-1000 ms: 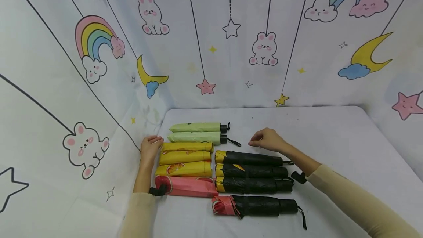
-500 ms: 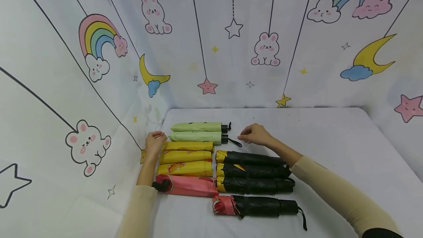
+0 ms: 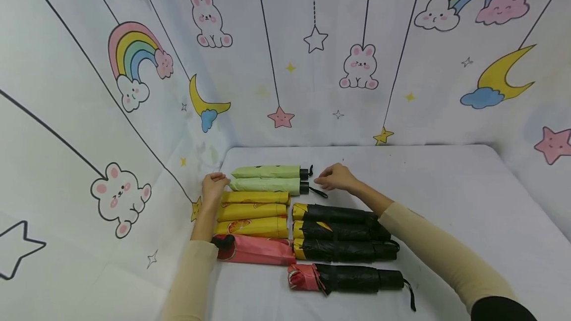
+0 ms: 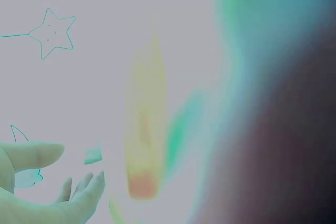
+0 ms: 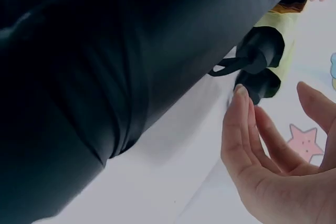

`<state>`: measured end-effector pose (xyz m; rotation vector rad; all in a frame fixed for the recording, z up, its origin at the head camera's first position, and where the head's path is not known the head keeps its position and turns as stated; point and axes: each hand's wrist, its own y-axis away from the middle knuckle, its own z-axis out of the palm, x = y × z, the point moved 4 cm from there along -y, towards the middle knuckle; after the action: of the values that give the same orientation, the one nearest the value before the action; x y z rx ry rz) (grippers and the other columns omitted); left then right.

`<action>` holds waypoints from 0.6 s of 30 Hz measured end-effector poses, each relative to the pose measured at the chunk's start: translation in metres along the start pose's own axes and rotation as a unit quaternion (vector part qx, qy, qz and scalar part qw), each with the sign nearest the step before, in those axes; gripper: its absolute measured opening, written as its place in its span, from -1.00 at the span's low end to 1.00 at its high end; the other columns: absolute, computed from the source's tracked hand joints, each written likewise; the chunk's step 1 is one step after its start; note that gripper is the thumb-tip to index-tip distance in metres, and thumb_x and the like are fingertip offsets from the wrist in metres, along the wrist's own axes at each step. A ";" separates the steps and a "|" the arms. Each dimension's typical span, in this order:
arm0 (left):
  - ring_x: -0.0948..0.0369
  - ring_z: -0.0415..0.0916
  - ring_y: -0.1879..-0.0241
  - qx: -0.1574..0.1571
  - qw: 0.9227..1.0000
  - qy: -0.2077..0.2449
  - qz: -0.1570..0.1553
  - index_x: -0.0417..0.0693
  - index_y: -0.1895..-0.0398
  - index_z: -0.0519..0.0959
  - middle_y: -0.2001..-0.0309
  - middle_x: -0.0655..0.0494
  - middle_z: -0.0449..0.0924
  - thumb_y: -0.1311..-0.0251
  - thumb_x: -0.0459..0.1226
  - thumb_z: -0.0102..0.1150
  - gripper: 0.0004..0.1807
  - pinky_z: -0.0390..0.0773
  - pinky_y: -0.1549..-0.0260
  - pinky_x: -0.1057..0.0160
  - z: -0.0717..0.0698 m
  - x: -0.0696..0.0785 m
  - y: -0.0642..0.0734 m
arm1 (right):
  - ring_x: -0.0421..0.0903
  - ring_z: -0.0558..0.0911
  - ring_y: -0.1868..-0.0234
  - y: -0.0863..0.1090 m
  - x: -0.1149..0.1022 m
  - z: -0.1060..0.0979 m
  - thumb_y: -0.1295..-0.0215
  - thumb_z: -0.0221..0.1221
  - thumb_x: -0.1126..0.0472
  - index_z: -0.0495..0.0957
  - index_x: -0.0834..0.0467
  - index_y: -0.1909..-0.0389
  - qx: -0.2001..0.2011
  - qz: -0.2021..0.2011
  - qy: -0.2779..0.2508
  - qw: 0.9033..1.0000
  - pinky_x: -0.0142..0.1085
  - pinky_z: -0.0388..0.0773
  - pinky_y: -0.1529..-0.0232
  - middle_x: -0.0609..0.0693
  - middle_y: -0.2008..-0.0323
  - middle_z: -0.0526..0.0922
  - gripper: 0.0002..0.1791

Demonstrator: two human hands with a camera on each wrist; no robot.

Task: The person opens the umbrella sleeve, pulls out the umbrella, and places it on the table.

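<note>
Two light green folded umbrellas (image 3: 266, 186) lie side by side at the back left of the table, their black handles (image 3: 304, 188) facing right. My left hand (image 3: 213, 186) is at their left tips, with thumb and fingers spread apart in the left wrist view. On the handle side, my right hand (image 3: 337, 177) hovers close to the black handles and a wrist loop, holding nothing. The right wrist view shows its loosely bent fingertips (image 5: 240, 92) overlapping a handle, with the thumb apart.
In front lie three yellow orange-print rolls (image 3: 252, 211) and a pink one (image 3: 256, 250). To their right are three black-and-yellow folded umbrellas (image 3: 343, 232) and a black-and-red one (image 3: 348, 278). A cartoon-print backdrop (image 3: 250, 63) stands behind the white table (image 3: 446, 192).
My right hand has moved left and slightly back, toward the green umbrellas' handles. My left hand has shifted slightly back and right, to their tips. The umbrellas lie as before.
</note>
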<state>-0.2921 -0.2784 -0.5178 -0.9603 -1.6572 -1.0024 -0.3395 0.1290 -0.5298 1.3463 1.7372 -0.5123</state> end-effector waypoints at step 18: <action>-0.13 0.37 -0.29 0.009 1.000 -0.002 -0.018 -0.37 -0.38 0.30 -0.34 -0.29 0.40 -0.43 -0.43 0.14 -0.49 0.41 -0.33 -0.02 0.013 -0.009 -0.016 | 0.01 0.78 0.23 -0.019 0.004 0.020 -0.30 0.43 -0.05 0.68 0.37 -0.10 -0.010 0.041 0.004 0.999 -0.11 0.76 0.16 0.11 0.24 0.79 -0.41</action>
<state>-0.3084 -0.2734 -0.5322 -0.9245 -1.6887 -1.0087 -0.3499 0.1099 -0.5471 1.4023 1.6815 -0.4429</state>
